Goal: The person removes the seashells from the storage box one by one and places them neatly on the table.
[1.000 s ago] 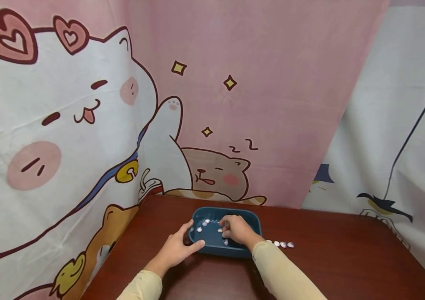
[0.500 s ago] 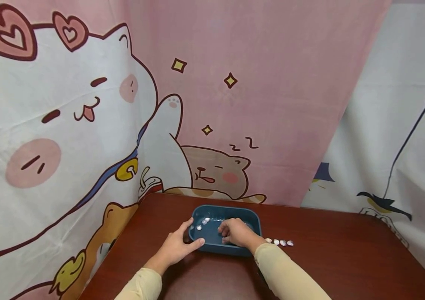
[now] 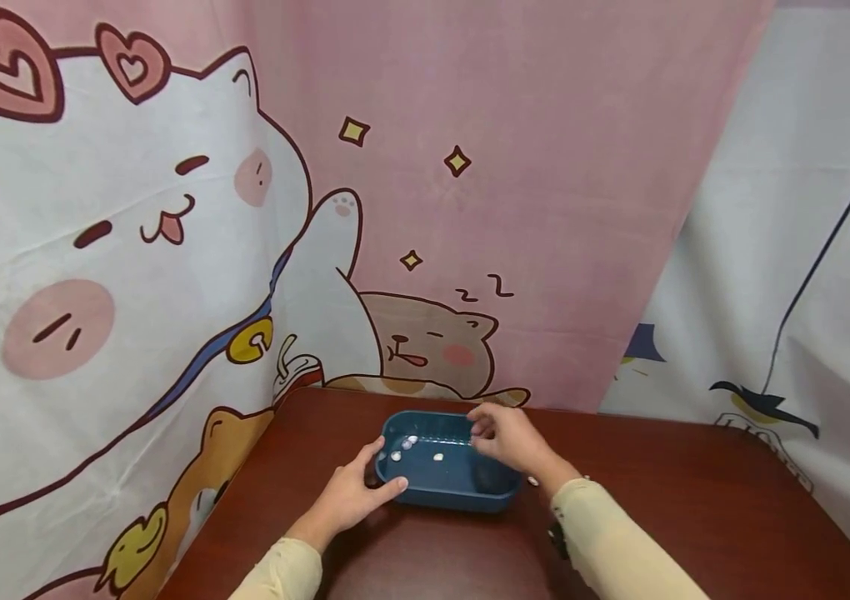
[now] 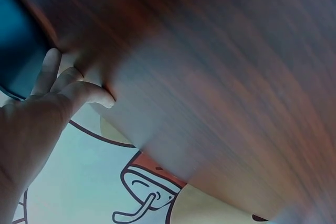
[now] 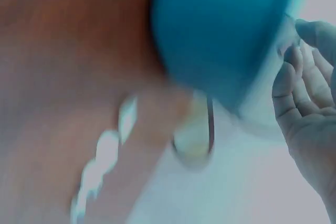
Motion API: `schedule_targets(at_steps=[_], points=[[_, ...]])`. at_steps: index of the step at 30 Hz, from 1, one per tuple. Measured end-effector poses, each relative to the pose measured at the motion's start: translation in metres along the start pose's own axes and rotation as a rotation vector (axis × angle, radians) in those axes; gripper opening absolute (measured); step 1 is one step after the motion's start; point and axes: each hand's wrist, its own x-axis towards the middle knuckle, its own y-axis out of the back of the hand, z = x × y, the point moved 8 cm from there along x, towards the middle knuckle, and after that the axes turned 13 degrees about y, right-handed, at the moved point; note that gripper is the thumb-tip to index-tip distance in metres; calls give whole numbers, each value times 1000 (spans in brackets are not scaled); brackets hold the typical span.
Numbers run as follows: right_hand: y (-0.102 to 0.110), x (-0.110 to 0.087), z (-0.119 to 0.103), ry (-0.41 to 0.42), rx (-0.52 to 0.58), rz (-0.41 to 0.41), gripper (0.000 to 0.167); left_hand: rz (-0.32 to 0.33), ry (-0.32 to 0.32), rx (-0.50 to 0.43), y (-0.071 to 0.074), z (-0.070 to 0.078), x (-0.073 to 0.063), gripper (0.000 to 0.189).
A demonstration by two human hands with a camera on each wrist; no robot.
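A blue tray [image 3: 447, 500] sits on the reddish-brown table [image 3: 425, 562], its long side facing the person. The left hand [image 3: 353, 492] is at the tray's eight to nine o'clock, spread wide around the corner, the thumb on the near rim and the straight fingers along the outer side; whether those fingertips touch the table is hard to tell. The right hand [image 3: 509, 437] is over the tray's rim at two o'clock, narrow, thumb and fingertips pinching a small shell-like piece [image 5: 288, 36] whose outline is blurred. Inside the tray, a cluster of pale pieces [image 3: 406, 445] lies toward ten o'clock, and a single white piece [image 3: 437, 457] rests close to the middle. Outside, just past the tray's three to four o'clock, a row of pieces [image 5: 107, 150] lies on the table, partly hidden by the right forearm in the head view. A cartoon-cat cloth [image 3: 545, 167] hangs beyond the table at twelve o'clock
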Motion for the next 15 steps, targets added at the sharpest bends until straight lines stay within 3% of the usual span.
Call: schedule_targets(at_steps=[3,6,10,15], points=[[56,-39,34,-74,-54,129,32,15,-16,-1,-1,2,-1,95],[81,-91,76,-209,-97,134,32,30,-8,11,2,0,-1,95],[74,-141,111,-317,-78,32,35,39,16,24,5,-2,-2,95],[64,-159,121,-300,-42,-13,36,22,-5,7,1,2,-3,94]])
